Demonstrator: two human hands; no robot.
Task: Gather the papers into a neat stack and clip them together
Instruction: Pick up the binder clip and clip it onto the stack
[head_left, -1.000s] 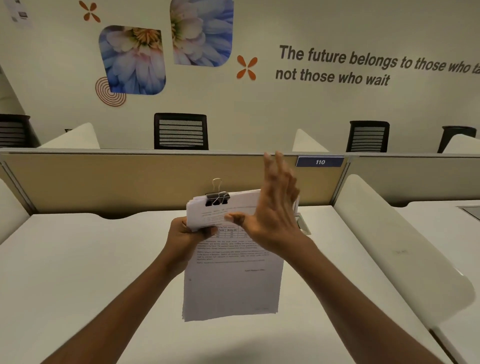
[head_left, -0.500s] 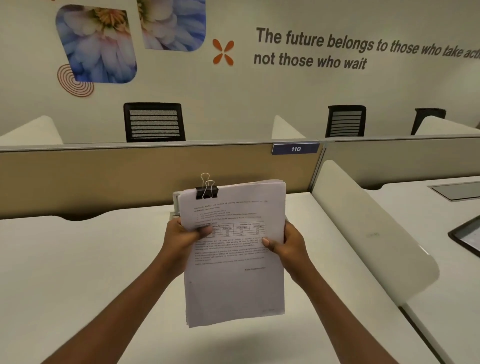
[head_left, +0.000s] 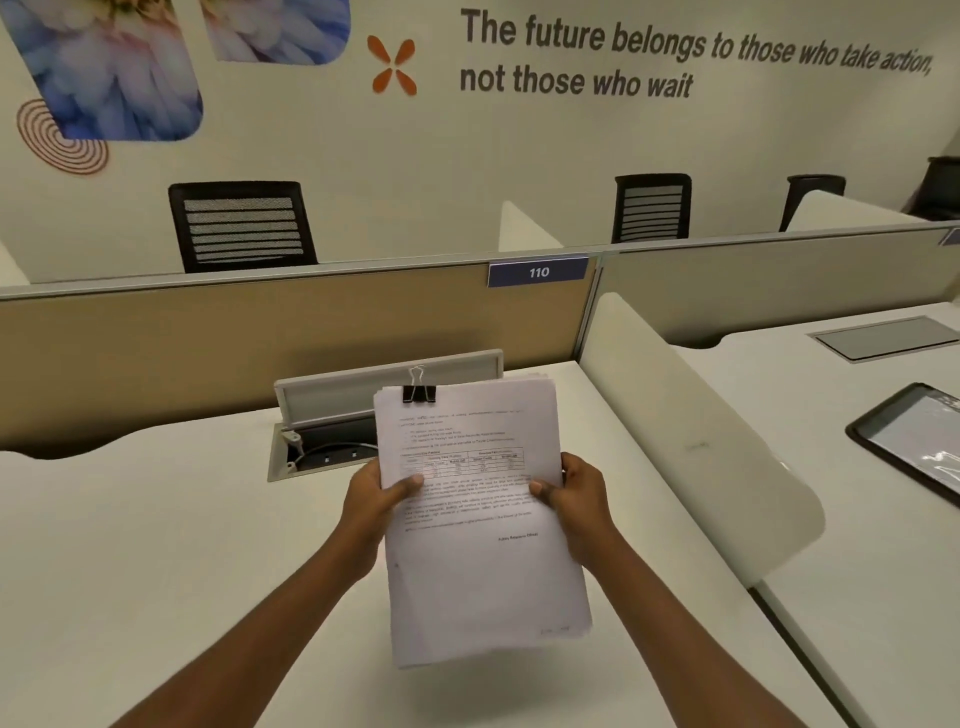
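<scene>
The left hand (head_left: 371, 499) grips the left edge of the papers (head_left: 483, 561), thumb pressed on the printed front sheet. The stack is held up above the white desk (head_left: 156, 545), tilted toward the camera, with a black clip (head_left: 418, 393) clamped on its top edge near the left corner. The right hand (head_left: 579, 499) clasps the right edge, thumb on front.

Operator: bare arms and hands
Both forearms were uncovered; no sleeves, gloves, rings or watch on hands (head_left: 374, 499).
</scene>
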